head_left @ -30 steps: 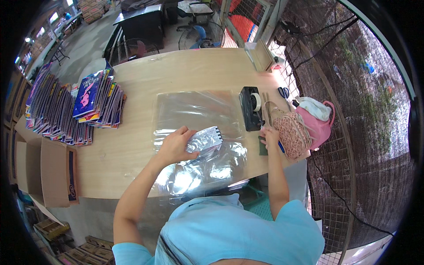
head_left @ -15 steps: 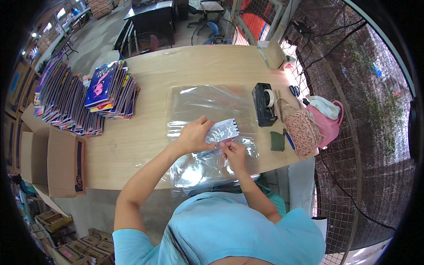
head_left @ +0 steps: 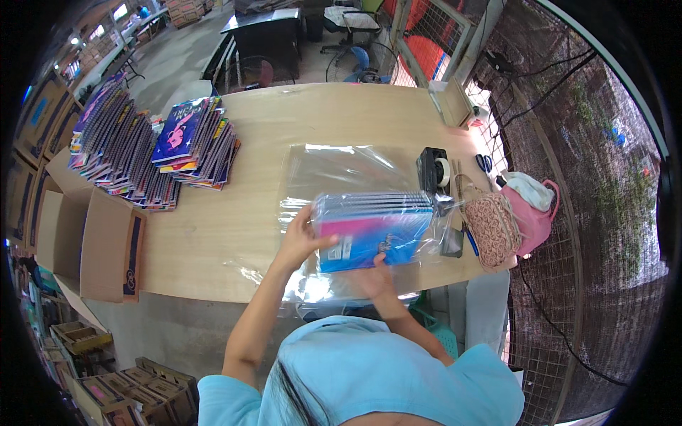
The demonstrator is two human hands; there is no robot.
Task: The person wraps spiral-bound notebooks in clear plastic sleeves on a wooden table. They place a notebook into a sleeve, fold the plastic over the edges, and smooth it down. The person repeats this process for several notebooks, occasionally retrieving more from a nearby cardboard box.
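Note:
A bundle of spiral notebooks (head_left: 376,238) in clear plastic wrap is tilted up in front of me, its pink and blue cover toward me and several dark coils along the upper edge. My left hand (head_left: 302,241) grips its left end, thumb on the cover. At the lower edge my right hand (head_left: 376,277) holds it too, fingertips against the cover and partly smeared by motion. Loose plastic sticks out past the bundle's right end. Beneath lie clear plastic sheets (head_left: 334,167) on the table.
Piles of spiral notebooks (head_left: 128,153) stand on the left, with an open cardboard box (head_left: 106,245) nearer me. To the right are a black tape dispenser (head_left: 432,170), scissors (head_left: 484,163), a patterned pouch (head_left: 491,231) and a pink bag (head_left: 529,216). A wooden holder (head_left: 451,103) sits at the far right corner.
The bundle was seen end-on, with white page edges showing; now it is turned so its wide cover faces me. Both hands have shifted to its left end and lower edge.

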